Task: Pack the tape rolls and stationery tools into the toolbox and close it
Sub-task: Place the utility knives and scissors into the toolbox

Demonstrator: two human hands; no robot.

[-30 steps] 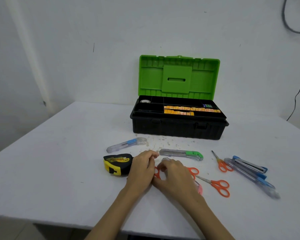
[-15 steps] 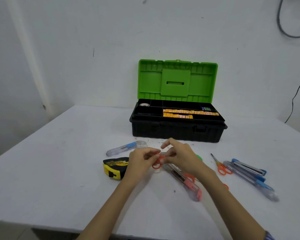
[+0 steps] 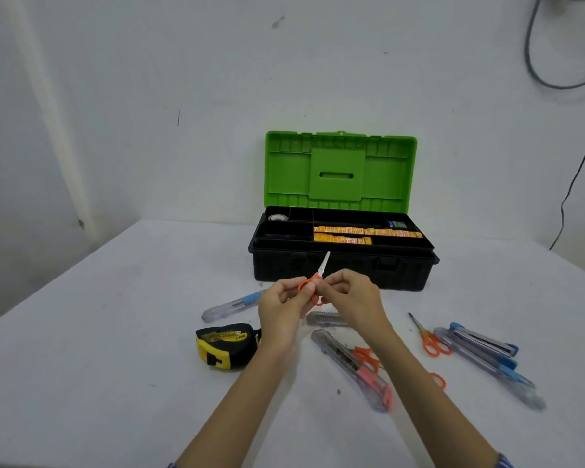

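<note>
My left hand [image 3: 281, 309] and my right hand [image 3: 353, 298] together pinch the orange handles of a small pair of scissors [image 3: 320, 273], held above the table with its blade pointing up toward the toolbox. The black toolbox [image 3: 341, 268] stands behind with its green lid [image 3: 340, 170] upright. Its tray holds a tape roll [image 3: 277, 217] at the left and orange strips [image 3: 365, 233] in the middle. On the table lie a yellow tape measure [image 3: 225, 344], a blue-tipped cutter [image 3: 232, 304] and a red-tipped cutter [image 3: 353, 369].
Another pair of orange scissors [image 3: 431, 339] and blue cutters and a stapler [image 3: 487, 356] lie at the right. More orange handles [image 3: 365, 354] show under my right forearm. A grey cutter [image 3: 325, 319] lies below my hands. The white wall is close behind the box.
Both hands have lifted the small scissors off the table and raised them toward the toolbox; the blade now points upward. The red-tipped cutter is uncovered on the table.
</note>
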